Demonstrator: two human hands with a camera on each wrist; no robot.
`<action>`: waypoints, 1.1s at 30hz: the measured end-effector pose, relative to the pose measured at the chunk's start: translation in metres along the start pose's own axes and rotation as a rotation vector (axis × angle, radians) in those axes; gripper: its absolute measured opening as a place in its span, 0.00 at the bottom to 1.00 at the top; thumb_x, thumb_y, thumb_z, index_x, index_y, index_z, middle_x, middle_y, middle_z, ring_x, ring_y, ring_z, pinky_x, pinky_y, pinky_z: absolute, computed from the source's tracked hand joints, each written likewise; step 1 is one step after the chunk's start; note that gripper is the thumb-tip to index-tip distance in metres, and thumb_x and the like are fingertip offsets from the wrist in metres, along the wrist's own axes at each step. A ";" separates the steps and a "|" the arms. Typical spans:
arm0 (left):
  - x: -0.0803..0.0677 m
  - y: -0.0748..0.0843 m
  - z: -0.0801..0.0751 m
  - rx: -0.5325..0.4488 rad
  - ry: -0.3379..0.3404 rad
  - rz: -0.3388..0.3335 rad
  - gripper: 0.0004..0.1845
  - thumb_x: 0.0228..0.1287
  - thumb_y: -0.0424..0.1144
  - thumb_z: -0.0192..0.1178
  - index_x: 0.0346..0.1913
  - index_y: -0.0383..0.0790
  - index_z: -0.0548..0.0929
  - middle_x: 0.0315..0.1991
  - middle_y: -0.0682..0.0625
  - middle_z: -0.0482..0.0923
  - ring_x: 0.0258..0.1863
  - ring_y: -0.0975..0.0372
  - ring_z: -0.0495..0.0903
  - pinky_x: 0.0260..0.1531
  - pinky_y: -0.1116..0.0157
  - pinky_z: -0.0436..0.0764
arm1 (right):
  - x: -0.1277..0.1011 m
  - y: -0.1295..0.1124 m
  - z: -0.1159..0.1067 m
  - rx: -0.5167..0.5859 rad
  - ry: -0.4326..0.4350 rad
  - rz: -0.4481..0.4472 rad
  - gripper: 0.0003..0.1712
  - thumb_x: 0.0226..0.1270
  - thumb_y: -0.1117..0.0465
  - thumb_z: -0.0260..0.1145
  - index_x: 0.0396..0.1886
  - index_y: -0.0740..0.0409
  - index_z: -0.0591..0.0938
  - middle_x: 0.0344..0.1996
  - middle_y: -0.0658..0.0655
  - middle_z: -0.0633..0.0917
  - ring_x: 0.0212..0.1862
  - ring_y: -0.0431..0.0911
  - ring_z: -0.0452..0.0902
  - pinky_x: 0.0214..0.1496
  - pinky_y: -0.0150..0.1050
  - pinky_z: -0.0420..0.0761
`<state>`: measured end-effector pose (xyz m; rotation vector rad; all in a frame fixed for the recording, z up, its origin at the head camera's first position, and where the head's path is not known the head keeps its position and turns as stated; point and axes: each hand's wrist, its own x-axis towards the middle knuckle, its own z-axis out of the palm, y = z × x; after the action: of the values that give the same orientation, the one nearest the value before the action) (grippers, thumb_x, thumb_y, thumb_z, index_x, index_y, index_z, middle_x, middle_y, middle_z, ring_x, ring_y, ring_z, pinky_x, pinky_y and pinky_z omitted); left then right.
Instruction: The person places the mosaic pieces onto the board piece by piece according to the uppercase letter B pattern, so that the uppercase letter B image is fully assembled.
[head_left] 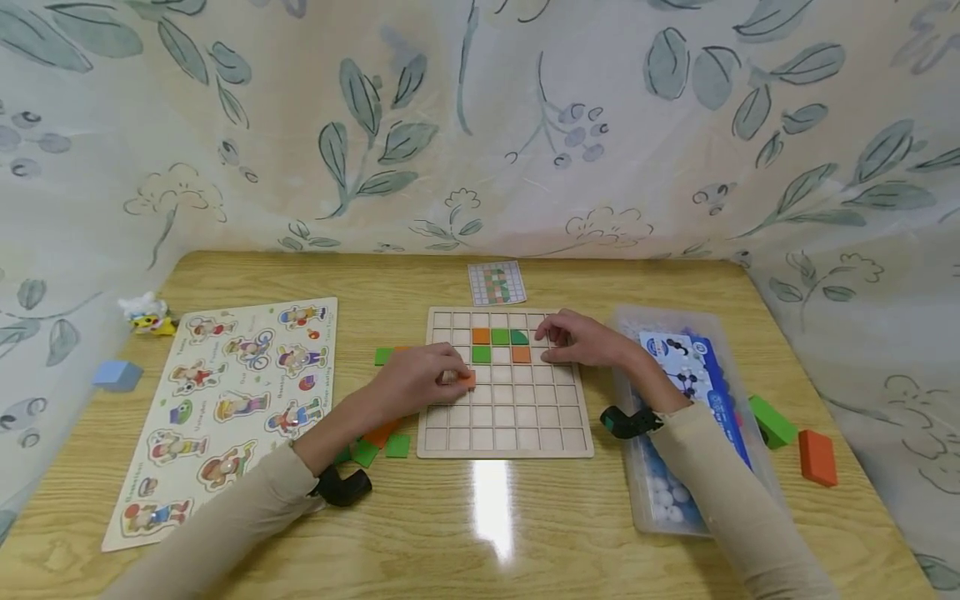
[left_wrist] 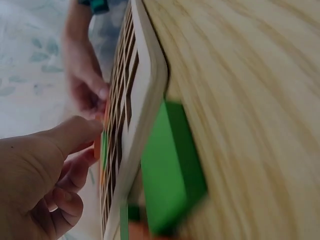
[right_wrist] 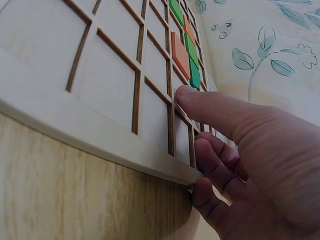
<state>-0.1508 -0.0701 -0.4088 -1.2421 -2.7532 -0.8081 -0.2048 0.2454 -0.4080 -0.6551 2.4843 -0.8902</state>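
While the left hand (head_left: 416,379) pinches a small flat orange square tile (head_left: 467,380) between thumb and fingertips over the left part of a pale wooden grid board (head_left: 525,417), the right hand (head_left: 583,337) grasps nothing, its fingers loosely bent at the board's right side. Whether the pinched tile touches the grid, I cannot tell.

Five tiles sit in the upper cells, among them a dark green tile with a rounded corner (head_left: 519,337). The left hand hides several left-hand cells, and its arm partly covers loose green and orange tiles, including a green square tile (head_left: 397,446) just beside the board. A printed pattern card (head_left: 497,283) lies behind the board. Further left is a wooden puzzle board with painted figures (head_left: 258,308), partly under the left sleeve; the right arm crosses a clear plastic box (head_left: 636,500), beyond which lie a green block (head_left: 772,422) and a red block (head_left: 817,457).
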 end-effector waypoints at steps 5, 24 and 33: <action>0.013 0.008 0.007 -0.005 -0.048 -0.022 0.07 0.61 0.43 0.67 0.40 0.48 0.89 0.42 0.55 0.85 0.34 0.66 0.81 0.31 0.74 0.77 | -0.001 -0.003 0.000 0.001 0.005 -0.002 0.14 0.65 0.60 0.68 0.49 0.58 0.79 0.40 0.57 0.74 0.43 0.48 0.67 0.47 0.43 0.70; 0.024 0.010 0.007 0.078 -0.133 -0.043 0.08 0.64 0.46 0.63 0.39 0.51 0.91 0.40 0.57 0.86 0.37 0.66 0.84 0.27 0.72 0.77 | -0.001 -0.003 0.001 0.004 -0.002 -0.005 0.14 0.65 0.61 0.67 0.49 0.58 0.79 0.40 0.58 0.73 0.42 0.48 0.66 0.46 0.42 0.70; 0.031 0.014 -0.002 0.109 -0.185 -0.123 0.07 0.64 0.47 0.64 0.38 0.57 0.91 0.37 0.61 0.87 0.28 0.69 0.77 0.14 0.71 0.65 | 0.000 -0.004 0.000 -0.005 -0.002 -0.014 0.14 0.65 0.61 0.67 0.49 0.59 0.79 0.40 0.57 0.74 0.42 0.48 0.66 0.46 0.42 0.70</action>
<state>-0.1625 -0.0415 -0.3943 -1.1950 -2.9989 -0.5660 -0.2034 0.2427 -0.4053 -0.6754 2.4844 -0.8879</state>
